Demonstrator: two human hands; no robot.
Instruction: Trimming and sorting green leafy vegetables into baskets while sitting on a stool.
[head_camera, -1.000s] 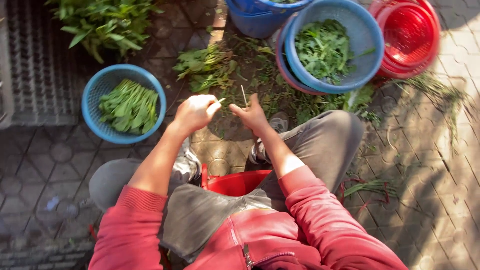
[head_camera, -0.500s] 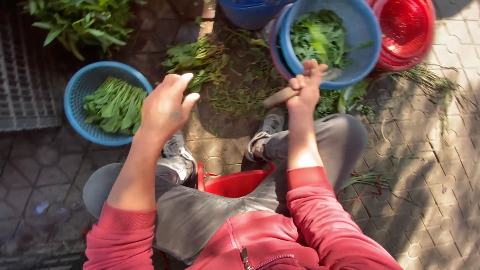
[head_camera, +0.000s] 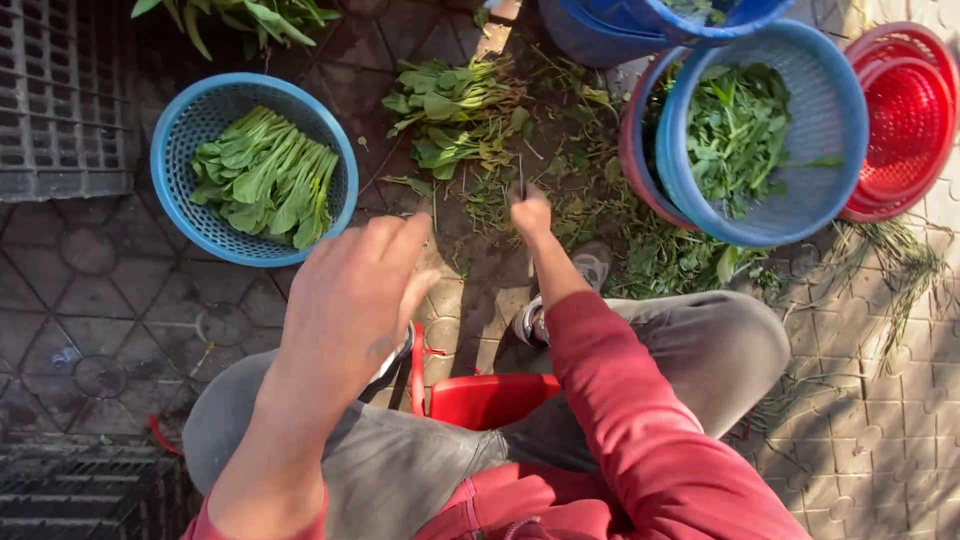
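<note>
Head view: left basket (head_camera: 175, 150) holds stacked greens (head_camera: 265, 175), right basket (head_camera: 830, 120) loose leaves (head_camera: 735, 130); left hand (head_camera: 350, 300) loose and empty, right hand (head_camera: 530, 212) gripping a knife (head_camera: 521, 180).

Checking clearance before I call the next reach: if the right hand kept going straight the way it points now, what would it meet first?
Most likely the loose pile of leafy greens on the paving. The right hand points away from the body towards that pile, over scattered trimmings. Its height above the ground is unclear.
</note>
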